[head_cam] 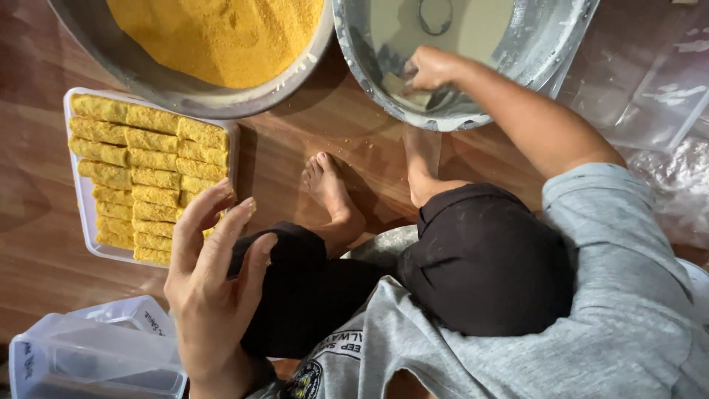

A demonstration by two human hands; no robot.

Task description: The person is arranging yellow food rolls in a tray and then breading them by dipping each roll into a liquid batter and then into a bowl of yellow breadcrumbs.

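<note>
My right hand [428, 70] reaches into a metal bowl [369, 70] of pale liquid batter and closes on a pale piece lying against the bowl's near wall. My left hand [210, 277] is raised above my knee, fingers apart and holding nothing, close to a white tray [80, 199] packed with several breaded yellow sticks [151, 159]. A second metal bowl [148, 77] heaped with orange-yellow breadcrumbs [221, 33] sits at the top left, touching the tray's far edge.
I sit on a wooden floor [295, 140] with bare feet [332, 196] between the bowls and my knees. Clear plastic containers [88, 351] stand at the lower left. Clear plastic bags [657, 96] lie at the right.
</note>
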